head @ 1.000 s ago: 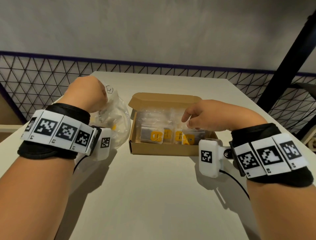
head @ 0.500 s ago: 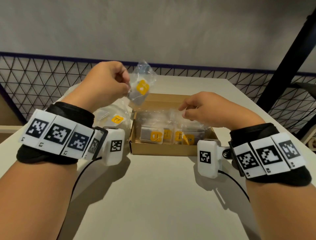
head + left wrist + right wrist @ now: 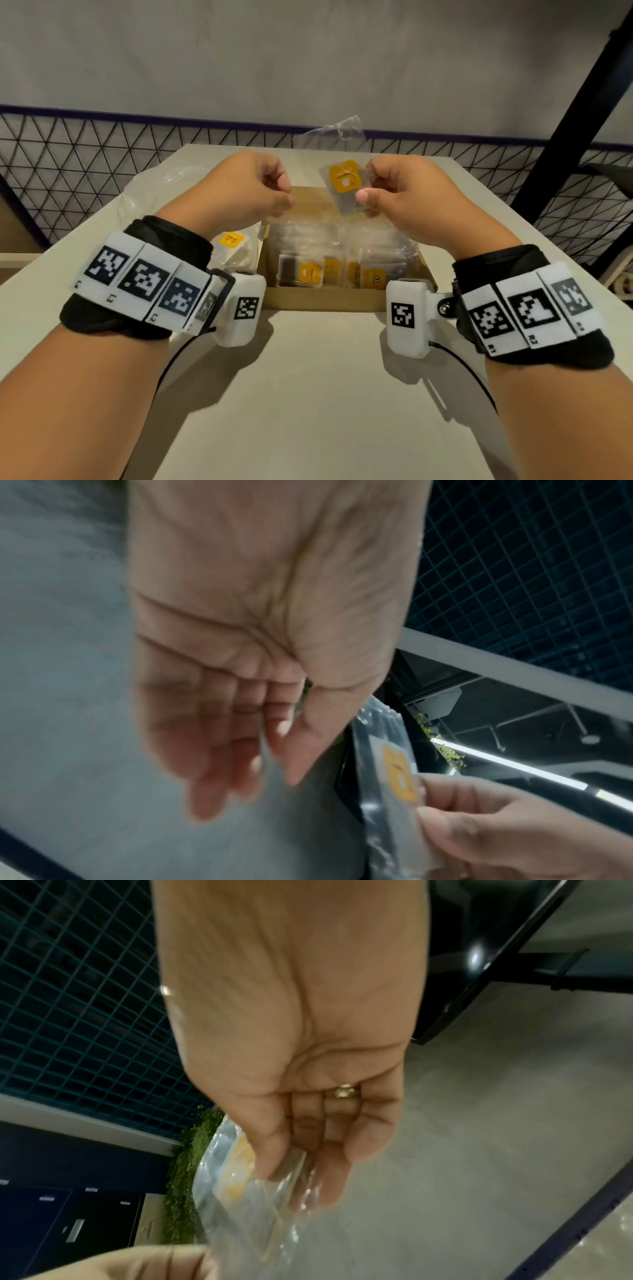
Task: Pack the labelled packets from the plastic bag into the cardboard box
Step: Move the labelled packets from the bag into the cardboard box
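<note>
head | right hand (image 3: 404,192) pinches packet (image 3: 344,178) | above cardboard box (image 3: 325,298)

left hand (image 3: 255,186): raised, knuckles up; in the left wrist view its fingers hang loosely bent and hold nothing (that view is blurred).
right hand (image 3: 400,192): raised level with the left, thumb and fingers pinching a packet (image 3: 344,185).
forearms: both reach forward, side by side, apart.
wrists: each wears a black band with white marker tags.

Black wristbands (image 3: 144,236), checkered white tags (image 3: 144,281)
</note>
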A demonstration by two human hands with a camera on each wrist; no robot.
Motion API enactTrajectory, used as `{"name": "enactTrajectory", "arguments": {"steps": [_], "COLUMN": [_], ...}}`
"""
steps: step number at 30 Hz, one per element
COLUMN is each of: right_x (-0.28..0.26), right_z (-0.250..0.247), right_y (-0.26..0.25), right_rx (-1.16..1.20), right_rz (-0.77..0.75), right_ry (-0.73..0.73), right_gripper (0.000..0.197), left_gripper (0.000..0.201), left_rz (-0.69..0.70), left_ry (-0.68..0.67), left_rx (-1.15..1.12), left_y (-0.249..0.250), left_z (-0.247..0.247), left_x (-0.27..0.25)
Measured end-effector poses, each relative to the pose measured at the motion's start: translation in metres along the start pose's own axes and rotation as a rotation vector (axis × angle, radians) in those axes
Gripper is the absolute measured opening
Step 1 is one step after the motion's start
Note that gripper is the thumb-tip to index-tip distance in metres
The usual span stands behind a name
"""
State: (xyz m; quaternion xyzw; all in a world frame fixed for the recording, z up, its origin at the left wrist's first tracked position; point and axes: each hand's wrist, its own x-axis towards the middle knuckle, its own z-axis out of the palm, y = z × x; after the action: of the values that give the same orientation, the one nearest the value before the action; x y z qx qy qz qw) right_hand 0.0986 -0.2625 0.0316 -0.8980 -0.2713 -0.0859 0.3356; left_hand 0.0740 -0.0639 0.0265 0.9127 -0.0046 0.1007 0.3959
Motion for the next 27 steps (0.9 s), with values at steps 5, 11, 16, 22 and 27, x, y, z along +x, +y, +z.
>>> {"name": "enactTrajectory", "arguments": {"steps": [5, 11, 16, 22, 27], "right_x": [0.001, 0.002, 0.001, 0.001, 0.002], "right_z": [0.0, 0.0, 0.001, 0.002, 0.003], "right_y": [0.004, 0.006, 0.006, 0.006, 0.005], "right_rx": [-0.116, -0.143, -0.151, -0.162, -0.166], "right_rz": [-0.016, -0.019, -0.016, 0.012, 0.027], "right_ry": [0.045, 0.032, 0.002, -0.03, -0.05], "right_gripper": [0.013, 0.011, 0.01, 0.011, 0.015], "left_gripper": [0.019, 0.027, 0.032, 0.037, 0.039], "left_rz": [-0.251, -0.449, -0.492, -0.519, -0.525], "left_ry": [-0.028, -0.311, -0.383, -0.387, -0.43], "left_rx": [0.595, 0.778, 0.75, 0.732, 0.736], "left_y": [-0.031, -0.057, -0.06, -0.06, -0.066], "left_z": [-0.008, -0.011, -0.011, -0.012, -0.014], "left_x": [0.008, 0.015, 0.016, 0.015, 0.017]}}
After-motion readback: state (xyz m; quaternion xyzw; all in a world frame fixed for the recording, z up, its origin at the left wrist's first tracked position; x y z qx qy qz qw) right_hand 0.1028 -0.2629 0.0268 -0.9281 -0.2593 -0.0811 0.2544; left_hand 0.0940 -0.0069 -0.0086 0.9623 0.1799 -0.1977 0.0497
